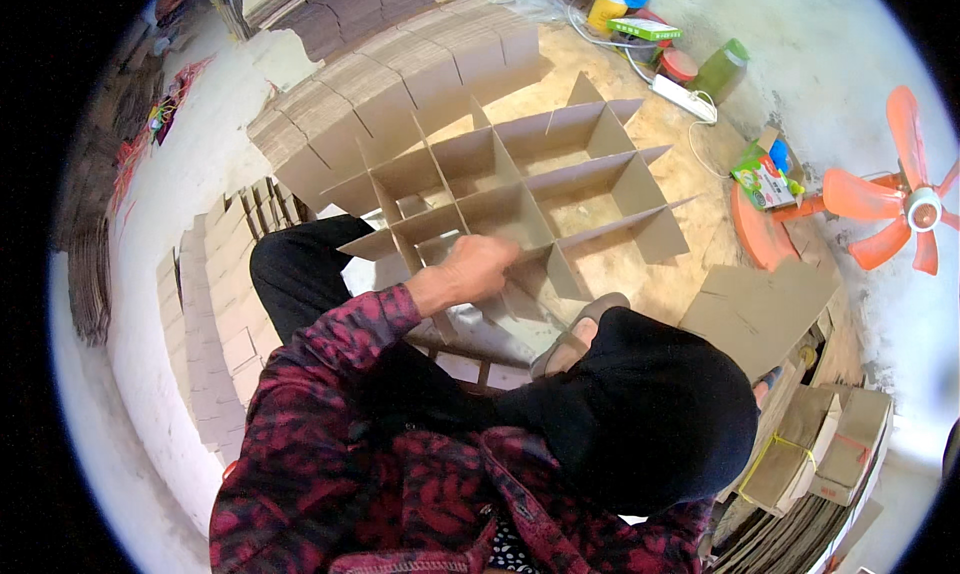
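A grid of interlocked brown cardboard dividers [570, 179] stands in front of me on a light wooden board, its strips crossing to form several open cells. My left hand [475, 267] reaches to the near edge of this grid. Its fingers are curled closed on a cardboard strip, with the fingertips partly hidden. A patterned dark red and black sleeve covers that arm. My right hand is out of sight behind my raised knee.
Cut cardboard pieces [400, 79] stand in a long row behind the grid; more stacks [235, 294] lie at left. An orange fan [905, 204], a white power strip [684, 98] and a green jar [720, 69] are at right. A flat cardboard sheet [760, 309] lies near my knee.
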{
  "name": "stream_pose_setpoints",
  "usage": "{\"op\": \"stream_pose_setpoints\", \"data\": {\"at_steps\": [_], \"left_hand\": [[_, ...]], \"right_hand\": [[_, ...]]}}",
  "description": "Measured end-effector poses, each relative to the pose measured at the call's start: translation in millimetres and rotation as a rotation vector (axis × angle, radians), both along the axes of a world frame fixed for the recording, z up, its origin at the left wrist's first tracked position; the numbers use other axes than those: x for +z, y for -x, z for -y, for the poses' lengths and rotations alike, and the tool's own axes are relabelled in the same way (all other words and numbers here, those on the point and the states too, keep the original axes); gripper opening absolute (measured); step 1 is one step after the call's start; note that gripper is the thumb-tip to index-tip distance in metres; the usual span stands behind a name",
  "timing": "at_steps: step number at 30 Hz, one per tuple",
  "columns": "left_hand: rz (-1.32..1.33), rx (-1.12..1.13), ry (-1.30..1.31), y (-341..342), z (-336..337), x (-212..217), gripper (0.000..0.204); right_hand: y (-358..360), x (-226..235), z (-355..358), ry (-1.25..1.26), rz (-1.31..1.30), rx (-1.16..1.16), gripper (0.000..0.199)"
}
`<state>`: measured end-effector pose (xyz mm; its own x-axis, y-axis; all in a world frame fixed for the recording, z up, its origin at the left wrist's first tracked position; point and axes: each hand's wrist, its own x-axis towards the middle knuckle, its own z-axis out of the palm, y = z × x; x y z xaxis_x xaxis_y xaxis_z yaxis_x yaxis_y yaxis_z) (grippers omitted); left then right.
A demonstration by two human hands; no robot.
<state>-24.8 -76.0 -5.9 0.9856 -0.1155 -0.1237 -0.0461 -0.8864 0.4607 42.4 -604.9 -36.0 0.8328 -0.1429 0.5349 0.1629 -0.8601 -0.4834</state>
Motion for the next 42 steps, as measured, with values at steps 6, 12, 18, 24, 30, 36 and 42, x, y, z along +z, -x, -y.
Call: {"op": "stream_pose_setpoints", "data": {"at_steps": [6, 12, 18, 24, 30, 36, 42], "left_hand": [[-0.019, -0.039, -0.087, -6.7, -0.1, -4.0, 0.021], [0.066, -0.025, -0.036, -37.4, 25.9, 58.9, 0.024], [0.159, 0.074, 0.014, -74.7, 49.5, 18.0, 0.019], [0.041, 0.062, 0.000, -87.5, 64.1, -8.1, 0.017], [-0.015, 0.005, 0.046, -97.8, 70.4, 16.1, 0.019], [0.022, -0.023, 0.042, -105.5, 73.9, -4.1, 0.018], [0.014, 0.031, 0.084, -103.8, 75.7, -4.6, 0.018]], "right_hand": [[-16.6, 101.5, -53.1, -0.062, -0.062, 0.179, 0.055], [-67.1, 160.5, -173.0, -0.010, -0.166, 0.602, 0.048], [-115.1, 191.9, -272.0, 0.092, -0.308, 0.911, 0.040], [-146.8, 197.8, -302.6, 0.156, -0.487, 0.970, 0.037], [-168.7, 192.4, -303.9, 0.206, -0.481, 1.030, 0.042], [-174.6, 141.4, -307.3, 0.285, -0.426, 1.209, 0.043], [-158.3, 103.5, -313.1, 0.401, -0.444, 1.114, 0.054]]}}
